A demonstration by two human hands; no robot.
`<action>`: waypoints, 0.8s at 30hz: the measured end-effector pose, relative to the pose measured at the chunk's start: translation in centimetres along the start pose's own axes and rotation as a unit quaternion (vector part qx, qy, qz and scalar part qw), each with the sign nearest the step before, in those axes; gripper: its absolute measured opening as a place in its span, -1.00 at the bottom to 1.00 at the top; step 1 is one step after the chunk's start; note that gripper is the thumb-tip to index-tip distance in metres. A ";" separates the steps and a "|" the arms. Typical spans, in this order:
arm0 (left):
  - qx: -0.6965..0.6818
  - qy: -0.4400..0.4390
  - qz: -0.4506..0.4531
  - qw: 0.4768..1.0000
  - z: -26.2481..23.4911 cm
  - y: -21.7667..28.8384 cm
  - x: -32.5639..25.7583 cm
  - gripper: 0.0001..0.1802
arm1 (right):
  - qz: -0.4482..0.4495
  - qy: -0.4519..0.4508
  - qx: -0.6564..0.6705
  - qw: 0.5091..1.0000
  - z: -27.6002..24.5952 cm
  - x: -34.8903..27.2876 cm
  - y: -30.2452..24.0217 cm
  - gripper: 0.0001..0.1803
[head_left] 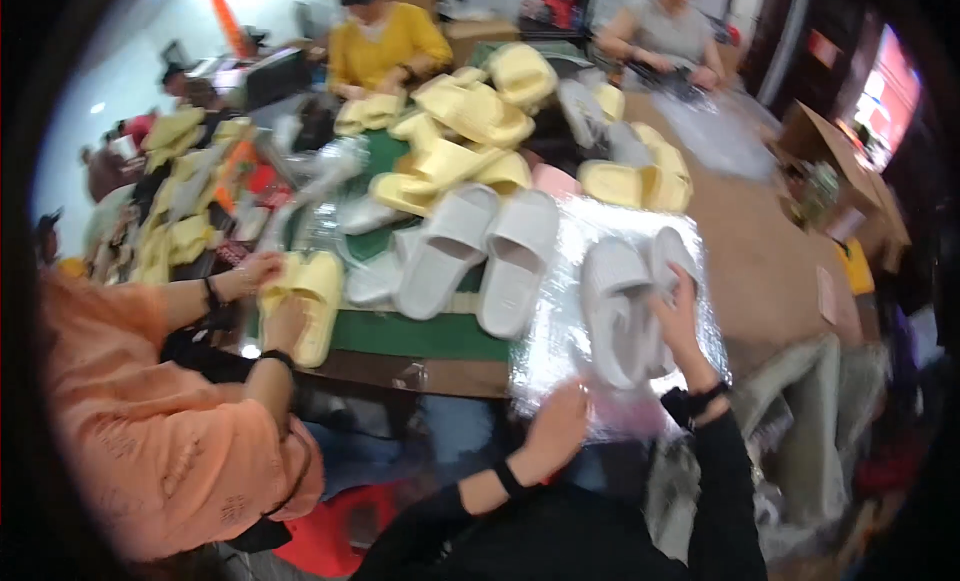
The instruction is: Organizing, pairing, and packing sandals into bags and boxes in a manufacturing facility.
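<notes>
Two light grey slippers lie on a shiny silver sheet in front of me: a left slipper [612,271] and a right slipper [668,247]. My right hand [680,306] is closed on the right slipper's side, its fingers reaching over the upper. My left hand [560,423] hovers at the near edge of the silver sheet [545,321], below the left slipper and apart from it. Its fingers are blurred and partly turned away. Another grey pair, slipper [450,251] and slipper [520,261], lies just left of the sheet.
A heap of yellow slippers [470,116] fills the table's middle. At left, a co-worker in an orange shirt [180,421] handles yellow slippers [315,301]. Two people sit across the table. Clear plastic [715,141] and a cardboard box [840,171] are at right.
</notes>
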State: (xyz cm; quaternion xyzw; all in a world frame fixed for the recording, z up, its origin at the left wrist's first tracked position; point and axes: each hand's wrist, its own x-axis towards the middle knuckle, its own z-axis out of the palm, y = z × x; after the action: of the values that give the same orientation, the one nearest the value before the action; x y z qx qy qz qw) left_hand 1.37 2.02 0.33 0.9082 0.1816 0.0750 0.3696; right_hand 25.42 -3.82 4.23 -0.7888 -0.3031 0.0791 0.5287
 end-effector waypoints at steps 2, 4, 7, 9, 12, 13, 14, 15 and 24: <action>-0.033 -0.008 0.011 0.999 2.4 -1.4 -0.2 -0.56 | -0.053 -0.018 0.017 0.998 0.1 0.3 4.1 -0.33; 0.143 0.123 0.155 0.970 5.1 -1.6 -1.0 -0.67 | -0.037 -0.027 -0.044 0.998 -1.6 -0.3 7.2 -0.61; 0.001 0.051 0.054 0.997 7.3 -1.9 -0.4 -0.56 | -0.004 -0.035 -0.121 0.992 -1.4 -1.1 4.5 -0.69; 0.215 0.030 0.123 0.968 6.9 -1.9 -0.9 -0.45 | 0.056 -0.085 -0.042 0.994 -0.7 -0.7 5.0 -0.63; 0.286 0.069 0.168 0.941 4.5 -0.2 -1.4 -0.66 | 0.084 -0.096 -0.102 0.987 0.4 0.7 9.9 -0.43; 0.296 0.089 0.174 0.935 4.1 0.0 -1.4 -0.65 | 0.094 -0.104 -0.143 0.980 0.8 1.1 9.2 -0.43; 0.303 0.107 0.182 0.929 3.8 0.2 -1.3 -0.64 | 0.106 -0.110 -0.186 0.971 1.2 1.3 8.6 -0.44; 0.282 0.117 0.181 0.935 4.8 -0.2 -1.0 -0.62 | 0.079 -0.119 -0.211 0.967 0.5 2.6 11.6 -0.43; 0.242 0.027 0.119 0.963 6.2 -2.4 -0.7 -0.43 | 0.123 -0.130 -0.286 0.941 1.9 0.8 3.4 -0.30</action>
State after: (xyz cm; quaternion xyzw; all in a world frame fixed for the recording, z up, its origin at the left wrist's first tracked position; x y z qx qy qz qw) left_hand 1.79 -0.66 -5.79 0.9832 0.0946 0.0965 0.1226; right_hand 26.53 -2.79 0.63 -0.9209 -0.2799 0.1548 0.2228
